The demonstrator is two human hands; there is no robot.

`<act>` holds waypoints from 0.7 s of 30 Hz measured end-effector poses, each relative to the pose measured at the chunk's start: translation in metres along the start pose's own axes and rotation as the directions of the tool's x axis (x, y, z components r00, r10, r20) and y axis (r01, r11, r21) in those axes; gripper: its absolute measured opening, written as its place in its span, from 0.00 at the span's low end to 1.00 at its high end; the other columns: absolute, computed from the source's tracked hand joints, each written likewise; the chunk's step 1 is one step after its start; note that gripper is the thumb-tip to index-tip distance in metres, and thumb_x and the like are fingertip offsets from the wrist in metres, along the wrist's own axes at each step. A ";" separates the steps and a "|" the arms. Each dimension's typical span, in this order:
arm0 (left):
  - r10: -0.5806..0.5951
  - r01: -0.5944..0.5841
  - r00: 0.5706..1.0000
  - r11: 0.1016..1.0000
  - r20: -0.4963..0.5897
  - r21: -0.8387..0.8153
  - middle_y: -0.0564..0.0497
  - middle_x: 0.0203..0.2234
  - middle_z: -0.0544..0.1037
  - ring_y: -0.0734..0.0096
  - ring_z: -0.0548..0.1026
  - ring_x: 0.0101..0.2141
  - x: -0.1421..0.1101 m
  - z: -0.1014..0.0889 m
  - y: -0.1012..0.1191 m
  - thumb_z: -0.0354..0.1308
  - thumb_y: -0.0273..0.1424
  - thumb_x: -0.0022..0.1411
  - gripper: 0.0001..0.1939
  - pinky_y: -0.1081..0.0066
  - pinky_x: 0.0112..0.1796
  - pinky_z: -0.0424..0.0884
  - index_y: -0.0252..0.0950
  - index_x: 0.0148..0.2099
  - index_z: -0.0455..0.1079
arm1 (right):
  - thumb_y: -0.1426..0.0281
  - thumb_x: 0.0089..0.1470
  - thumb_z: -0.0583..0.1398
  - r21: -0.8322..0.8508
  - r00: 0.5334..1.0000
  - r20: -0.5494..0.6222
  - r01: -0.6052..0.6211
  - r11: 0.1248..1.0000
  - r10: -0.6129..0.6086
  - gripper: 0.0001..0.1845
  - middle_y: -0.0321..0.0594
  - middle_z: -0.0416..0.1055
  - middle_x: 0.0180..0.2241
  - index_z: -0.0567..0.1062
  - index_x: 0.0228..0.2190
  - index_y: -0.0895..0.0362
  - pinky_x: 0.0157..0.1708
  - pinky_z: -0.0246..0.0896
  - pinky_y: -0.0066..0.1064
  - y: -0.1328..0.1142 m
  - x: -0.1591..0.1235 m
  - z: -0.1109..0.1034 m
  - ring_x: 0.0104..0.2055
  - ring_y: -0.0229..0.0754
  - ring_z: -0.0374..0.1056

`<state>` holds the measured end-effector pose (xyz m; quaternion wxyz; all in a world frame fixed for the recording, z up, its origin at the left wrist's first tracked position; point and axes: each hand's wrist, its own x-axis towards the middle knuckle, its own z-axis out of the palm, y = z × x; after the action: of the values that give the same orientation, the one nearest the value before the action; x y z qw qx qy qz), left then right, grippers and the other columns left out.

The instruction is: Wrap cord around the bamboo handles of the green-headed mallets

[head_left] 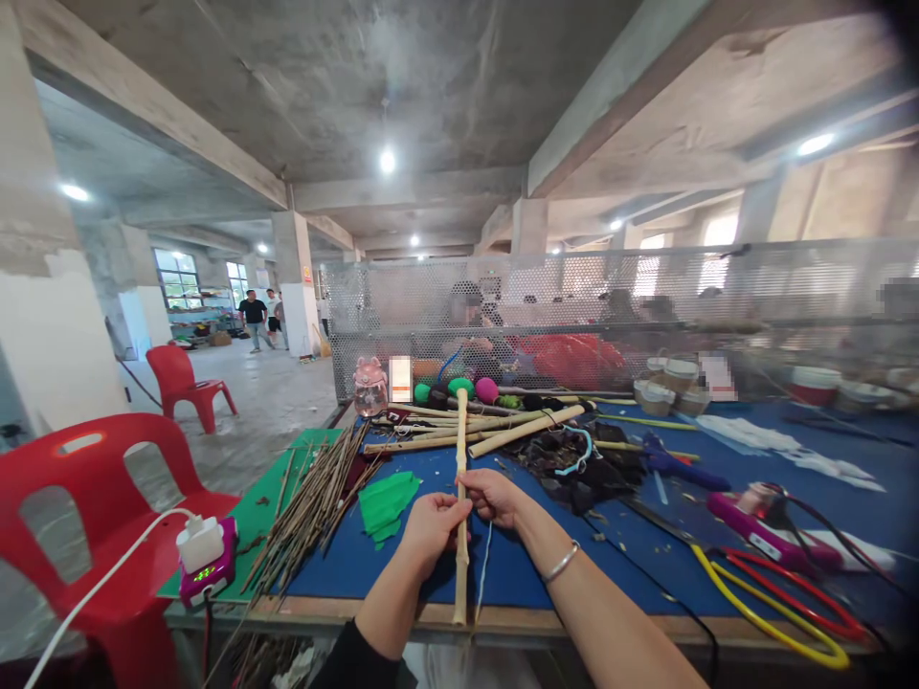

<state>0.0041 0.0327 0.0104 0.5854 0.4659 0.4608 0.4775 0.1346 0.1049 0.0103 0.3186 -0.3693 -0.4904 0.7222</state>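
Note:
A pale, knobbly stick (pixel 461 435), which looks like bamboo or peeled wood, stretches away from me over the table's front edge. My left hand (pixel 435 528) is closed around its lower half, thumb on top. Just beyond it, my right hand (pixel 497 498) pinches the same stick from the right side; its fingertips partly hide the grip. Below my right hand hangs a white string (pixel 484 569); where its upper end goes is hidden. Left of my hands lies a piece of green cloth or paper (pixel 388 502). Thicker pale sticks (pixel 527 431) lie in a pile behind.
Thin brown twigs (pixel 308 507) are heaped on the left. Yellow-and-red-handled shears (pixel 761 608), a purple power strip (pixel 775 536) and black plastic (pixel 574 469) lie rightward. Yarn balls (pixel 486 389) and a mesh partition (pixel 646 306) stand behind. Red chairs (pixel 107 478) are at left.

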 end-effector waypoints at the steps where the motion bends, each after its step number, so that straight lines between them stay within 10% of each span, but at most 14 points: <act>1: -0.018 0.019 0.999 0.999 0.027 -0.034 0.56 0.14 0.67 0.79 0.64 0.14 -0.002 0.000 0.001 0.62 0.44 0.40 0.20 0.78 0.16 0.55 0.33 0.27 0.62 | 0.65 0.44 0.59 0.005 1.000 0.006 -0.002 1.000 0.002 0.13 0.22 0.46 0.10 0.61 0.21 0.59 0.11 0.25 0.19 -0.001 -0.001 0.000 0.10 0.24 0.36; 15: 0.002 -0.006 0.997 0.999 -0.075 -0.052 0.59 0.10 0.63 0.84 0.57 0.11 -0.001 0.004 -0.002 0.64 0.41 0.37 0.20 0.79 0.14 0.48 0.33 0.25 0.61 | 0.67 0.43 0.60 0.046 1.000 0.001 -0.007 0.999 0.007 0.12 0.22 0.45 0.09 0.61 0.21 0.59 0.10 0.25 0.18 0.001 0.006 0.002 0.11 0.24 0.34; 21: -0.046 0.061 0.996 0.979 0.080 -0.193 0.52 0.16 0.71 0.82 0.63 0.14 -0.004 -0.001 0.002 0.59 0.39 0.45 0.15 0.79 0.15 0.55 0.29 0.27 0.66 | 0.67 0.46 0.59 0.077 0.995 0.099 -0.030 0.997 0.022 0.09 0.22 0.44 0.11 0.64 0.27 0.60 0.11 0.25 0.17 -0.001 0.003 -0.003 0.11 0.24 0.34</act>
<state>0.0023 0.0290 0.0126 0.6576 0.4114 0.4019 0.4867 0.1360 0.1088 0.0097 0.2991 -0.3270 -0.4718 0.7622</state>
